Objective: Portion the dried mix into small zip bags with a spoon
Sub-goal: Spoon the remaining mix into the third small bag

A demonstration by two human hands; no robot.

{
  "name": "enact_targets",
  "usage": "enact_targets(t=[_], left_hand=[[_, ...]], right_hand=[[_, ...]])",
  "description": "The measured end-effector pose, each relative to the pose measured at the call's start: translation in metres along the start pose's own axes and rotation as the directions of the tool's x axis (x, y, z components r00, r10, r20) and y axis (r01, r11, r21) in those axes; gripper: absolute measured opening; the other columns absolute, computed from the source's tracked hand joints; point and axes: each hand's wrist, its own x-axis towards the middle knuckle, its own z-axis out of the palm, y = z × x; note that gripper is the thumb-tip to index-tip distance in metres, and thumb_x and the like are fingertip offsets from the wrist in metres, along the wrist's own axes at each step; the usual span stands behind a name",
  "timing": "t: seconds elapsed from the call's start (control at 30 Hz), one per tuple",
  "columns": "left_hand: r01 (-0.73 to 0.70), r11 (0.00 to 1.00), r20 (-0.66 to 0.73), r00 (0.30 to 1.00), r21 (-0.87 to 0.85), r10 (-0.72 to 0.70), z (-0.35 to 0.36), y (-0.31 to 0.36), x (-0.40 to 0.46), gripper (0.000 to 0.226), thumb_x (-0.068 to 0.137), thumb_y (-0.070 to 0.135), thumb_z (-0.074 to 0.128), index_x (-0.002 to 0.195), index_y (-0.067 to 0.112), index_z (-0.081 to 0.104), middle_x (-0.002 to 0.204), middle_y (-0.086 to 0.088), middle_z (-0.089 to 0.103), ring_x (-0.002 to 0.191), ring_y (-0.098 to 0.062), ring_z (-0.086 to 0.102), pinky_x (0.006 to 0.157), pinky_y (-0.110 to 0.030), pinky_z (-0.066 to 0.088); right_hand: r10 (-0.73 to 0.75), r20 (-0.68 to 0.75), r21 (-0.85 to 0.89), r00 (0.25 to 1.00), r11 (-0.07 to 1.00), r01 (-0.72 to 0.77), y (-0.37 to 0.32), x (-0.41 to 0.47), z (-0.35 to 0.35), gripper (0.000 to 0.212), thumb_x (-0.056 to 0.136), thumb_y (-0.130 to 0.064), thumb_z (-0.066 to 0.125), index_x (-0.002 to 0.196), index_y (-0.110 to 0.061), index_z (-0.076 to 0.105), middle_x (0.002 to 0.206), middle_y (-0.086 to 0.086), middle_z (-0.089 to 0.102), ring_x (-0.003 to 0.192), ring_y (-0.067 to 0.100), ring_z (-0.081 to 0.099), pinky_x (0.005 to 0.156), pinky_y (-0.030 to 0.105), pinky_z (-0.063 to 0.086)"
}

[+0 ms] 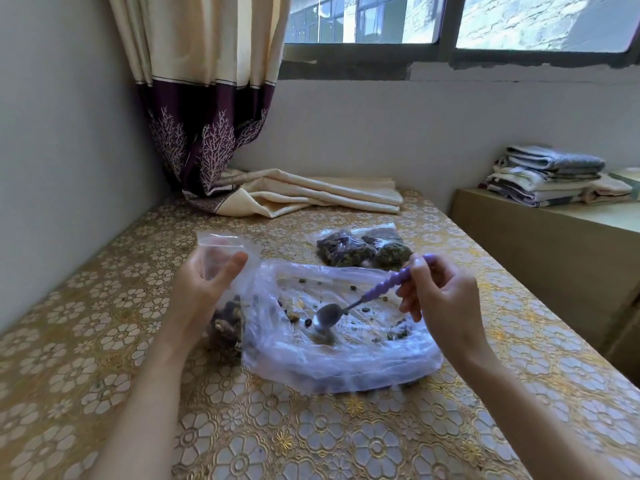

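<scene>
**Spoon down in the big bag**

My left hand grips a small clear zip bag, part-filled with dried mix. My right hand pinches the purple-handled metal spoon, its bowl in the large clear bag on the floral surface.

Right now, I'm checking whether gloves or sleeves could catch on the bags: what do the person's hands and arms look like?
Both forearms are bare to the bottom edge of the picture; no sleeve shows. The left hand and right hand wear no gloves, and no ring, watch or bracelet shows. Nails look short and unpainted.
</scene>
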Motion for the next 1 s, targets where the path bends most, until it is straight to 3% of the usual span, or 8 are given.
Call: enact_targets(t=[0.07, 0.17, 0.23, 0.33, 0.57, 0.7, 0.83, 1.0], left_hand=[[-0.019, 1.000, -0.050, 0.999, 0.012, 0.020, -0.001, 0.001, -0.001, 0.088, 0.053, 0.080, 0.059, 0.109, 0.012, 0.057, 0.097, 0.002, 0.066, 0.087, -0.008, 0.065, 0.076, -0.024, 0.051], [-0.036, 0.999, -0.101, 0.994, 0.019, 0.038, 0.004, 0.002, -0.001, 0.059, 0.069, 0.052, 0.063, 0.110, 0.009, 0.056, 0.092, 0.006, 0.065, 0.075, 0.003, 0.065, 0.060, -0.010, 0.049], [-0.046, 0.999, -0.110, 0.993, 0.020, 0.048, 0.007, 0.002, -0.001, 0.050, 0.068, 0.053, 0.063, 0.103, 0.018, 0.057, 0.089, 0.008, 0.065, 0.076, 0.001, 0.065, 0.056, -0.010, 0.049], [-0.042, 0.999, -0.100, 0.994, 0.016, 0.043, 0.009, 0.003, -0.003, 0.068, 0.052, 0.079, 0.060, 0.097, 0.030, 0.053, 0.089, 0.009, 0.065, 0.074, 0.002, 0.065, 0.057, -0.012, 0.050], [-0.077, 0.997, -0.063, 0.995, 0.009, 0.078, 0.009, -0.002, 0.002, 0.096, 0.051, 0.078, 0.064, 0.119, 0.011, 0.052, 0.097, 0.004, 0.066, 0.082, -0.002, 0.066, 0.061, -0.012, 0.050], [-0.070, 0.998, -0.069, 0.995, -0.004, 0.069, 0.008, -0.005, 0.003, 0.095, 0.053, 0.076, 0.064, 0.124, 0.014, 0.050, 0.098, 0.006, 0.067, 0.087, -0.003, 0.066, 0.069, -0.013, 0.051], [-0.067, 0.998, -0.063, 0.996, 0.007, 0.067, 0.008, -0.006, 0.003, 0.095, 0.053, 0.077, 0.064, 0.125, 0.016, 0.049, 0.099, 0.006, 0.068, 0.091, -0.006, 0.066, 0.076, -0.022, 0.052], [-0.062, 0.998, -0.064, 0.996, 0.019, 0.063, 0.010, -0.004, 0.002, 0.087, 0.054, 0.076, 0.064, 0.121, 0.022, 0.050, 0.098, 0.007, 0.067, 0.088, -0.004, 0.066, 0.072, -0.018, 0.052]], right_hand=[[-0.018, 0.014, -0.057, 1.000, 0.998, 0.019, 0.001, -0.002, 0.004, 0.026, 0.094, -0.016, 0.050, 0.071, -0.006, 0.059, 0.053, -0.001, 0.064, 0.040, 0.013, 0.056, 0.040, 0.018, 0.040], [-0.023, 0.028, -0.082, 0.999, 0.996, 0.025, 0.000, -0.004, 0.013, 0.026, 0.095, -0.016, 0.051, 0.072, -0.006, 0.059, 0.052, -0.004, 0.064, 0.040, 0.014, 0.057, 0.041, 0.017, 0.040], [-0.019, 0.020, -0.075, 1.000, 0.997, 0.020, 0.000, -0.006, 0.021, 0.025, 0.094, -0.016, 0.052, 0.072, -0.006, 0.059, 0.051, -0.003, 0.063, 0.040, 0.013, 0.057, 0.041, 0.020, 0.042], [0.010, 0.022, -0.038, 1.000, 0.999, -0.009, 0.001, -0.008, 0.035, 0.024, 0.094, -0.016, 0.052, 0.073, -0.005, 0.059, 0.052, 0.001, 0.063, 0.042, 0.017, 0.059, 0.042, 0.030, 0.048], [0.078, 0.072, 0.040, 0.994, 0.996, -0.081, 0.007, -0.008, 0.060, 0.025, 0.095, -0.016, 0.052, 0.077, -0.002, 0.062, 0.055, -0.002, 0.067, 0.048, 0.018, 0.064, 0.048, 0.028, 0.053], [0.109, 0.137, 0.057, 0.985, 0.991, -0.118, 0.010, -0.007, 0.071, 0.028, 0.096, -0.015, 0.050, 0.072, -0.008, 0.063, 0.057, -0.007, 0.068, 0.049, 0.019, 0.065, 0.048, 0.023, 0.052], [0.278, 0.204, 0.134, 0.938, 0.942, -0.309, 0.014, -0.006, 0.073, 0.046, 0.097, -0.014, 0.049, 0.056, -0.015, 0.069, 0.058, 0.000, 0.070, 0.054, 0.020, 0.068, 0.051, 0.021, 0.054], [0.457, 0.199, 0.204, 0.867, 0.846, -0.493, 0.016, -0.001, 0.066, 0.039, 0.097, -0.012, 0.047, 0.064, -0.007, 0.067, 0.057, 0.009, 0.069, 0.056, 0.021, 0.069, 0.052, 0.020, 0.055]])
